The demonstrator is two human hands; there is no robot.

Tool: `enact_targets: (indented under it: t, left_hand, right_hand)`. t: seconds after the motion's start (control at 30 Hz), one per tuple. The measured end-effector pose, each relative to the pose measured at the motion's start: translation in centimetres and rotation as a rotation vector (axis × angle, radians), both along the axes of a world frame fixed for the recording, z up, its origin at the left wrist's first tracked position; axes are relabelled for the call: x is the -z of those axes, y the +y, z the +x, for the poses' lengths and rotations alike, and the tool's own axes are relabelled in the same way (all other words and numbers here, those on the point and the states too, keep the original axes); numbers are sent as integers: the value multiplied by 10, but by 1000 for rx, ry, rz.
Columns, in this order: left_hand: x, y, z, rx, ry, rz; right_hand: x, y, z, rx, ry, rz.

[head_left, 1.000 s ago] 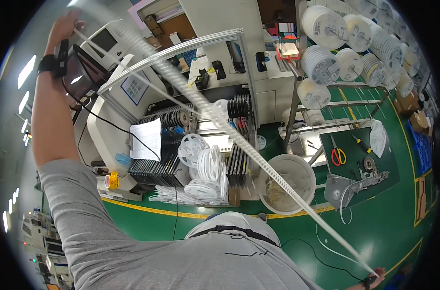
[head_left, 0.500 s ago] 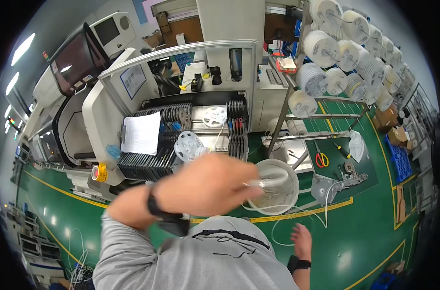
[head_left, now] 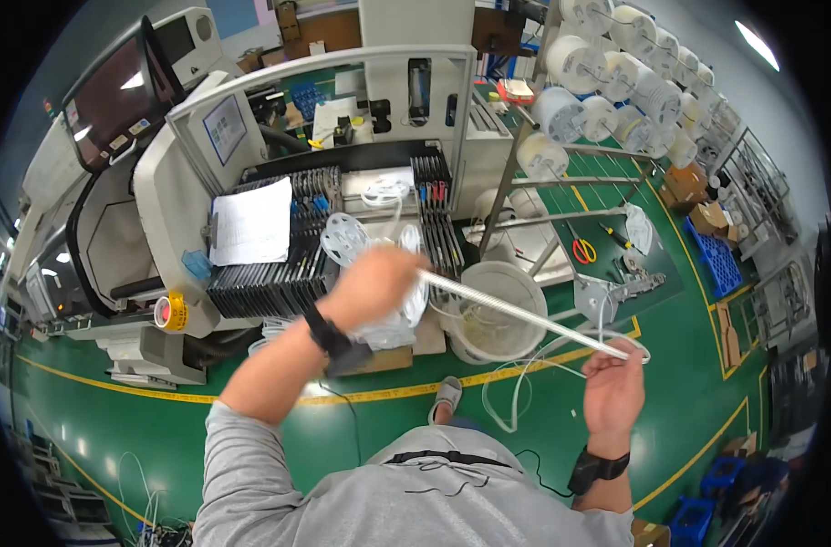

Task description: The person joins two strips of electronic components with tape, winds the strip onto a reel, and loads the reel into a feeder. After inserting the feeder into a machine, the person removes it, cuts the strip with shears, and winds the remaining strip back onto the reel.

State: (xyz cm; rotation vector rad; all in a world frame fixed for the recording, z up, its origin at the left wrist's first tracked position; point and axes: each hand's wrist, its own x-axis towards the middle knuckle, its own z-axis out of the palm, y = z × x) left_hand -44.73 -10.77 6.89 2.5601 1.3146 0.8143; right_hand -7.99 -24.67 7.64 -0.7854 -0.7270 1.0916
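Note:
A pale component tape [head_left: 525, 314] is stretched slantwise between my two hands, over a white bucket [head_left: 475, 352]. My left hand [head_left: 379, 281] is closed on its upper end, in front of the machine. Low on the right, my right hand [head_left: 613, 392] pinches the other end, where the tape bends back into loose loops [head_left: 488, 401] beside the bucket. White plastic reels [head_left: 345, 239] sit by my left hand; one stands edge-on just behind it, and I cannot tell whether the hand touches it. More clear strip lies inside the bucket.
A bank of black feeders [head_left: 274, 290] carries a paper sheet [head_left: 251, 223]. To the right stands a rack of white reels [head_left: 580, 118]. Red-and-yellow scissors [head_left: 583, 250] and cutters [head_left: 616, 235] lie on a dark green mat [head_left: 653, 264]. A yellow tape roll [head_left: 171, 312] hangs at the machine's corner.
My left hand has moved up and left, off the bucket. My right hand has risen to the right and taken hold of the tape, now drawn straight between both hands. The view has shifted.

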Motion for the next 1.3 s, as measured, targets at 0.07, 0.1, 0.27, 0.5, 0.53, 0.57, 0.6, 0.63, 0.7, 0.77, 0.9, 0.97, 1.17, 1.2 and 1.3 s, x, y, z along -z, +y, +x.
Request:
enact_targets:
  t: [0.07,0.1,0.27,0.5,0.53,0.57,0.6,0.63,0.7,0.77,0.9,0.97,1.17,1.2,1.3]
  left_hand:
    - [18,40,-29,-196,-32,19]
    - [26,62,-43,-209,-63,67]
    - [78,154,-85,-417,86,23]
    - [126,242,-76,-720,56,-230]
    - [124,250,-73,-753,86,-204]
    - [120,258,-68,-797,122,-203]
    - [115,262,-64,-768,144,-230]
    - [109,268,-58,-775,154,-226]
    - [96,274,-45,-879,175,-263]
    - [82,279,-36,-841,214,-202]
    - [56,285,-31,-865,270,-190]
    - [52,286,-38,-879,328,-172]
    - [80,287,-74,-924,206,-146]
    - [88,286,-70,-957,131,-168]
    - [108,279,-24,-795,-114,-24]
  right_hand:
    - [-7,-13,26,99,141,-108]
    - [-10,-17,40,143,151,-136]
    - [-5,-29,106,222,180,-107]
    - [18,-38,258,372,206,-13]
    - [21,-39,283,395,200,16]
    - [23,-40,305,391,212,12]
    - [24,-40,326,420,214,-6]
    - [26,-37,344,487,246,-45]
    - [34,-22,373,440,232,-35]
    - [38,-6,395,576,239,-157]
    - [51,35,434,498,224,-130]
    - [62,46,468,459,227,-130]
    - [75,42,574,478,274,54]
    - [70,39,572,566,290,-66]
    - [53,57,514,481,296,-129]
